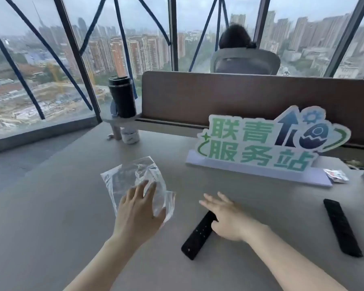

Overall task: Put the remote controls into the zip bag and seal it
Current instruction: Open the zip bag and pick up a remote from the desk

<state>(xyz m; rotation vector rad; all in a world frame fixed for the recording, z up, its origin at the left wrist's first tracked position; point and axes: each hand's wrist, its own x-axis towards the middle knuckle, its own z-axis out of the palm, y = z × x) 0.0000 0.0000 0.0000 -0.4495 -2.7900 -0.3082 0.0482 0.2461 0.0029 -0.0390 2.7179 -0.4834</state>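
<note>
Sign [267, 143] stands behind zip bag [132, 181], remotes [198, 236] and hands [139, 215].

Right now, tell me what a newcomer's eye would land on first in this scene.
The big green-lettered sign standing at the far right of the grey table grabs attention first, with the city skyline through the windows behind it. Nearer, the left hand rests on a clear zip bag, while the right hand touches one black remote; a second remote lies further right.
</note>
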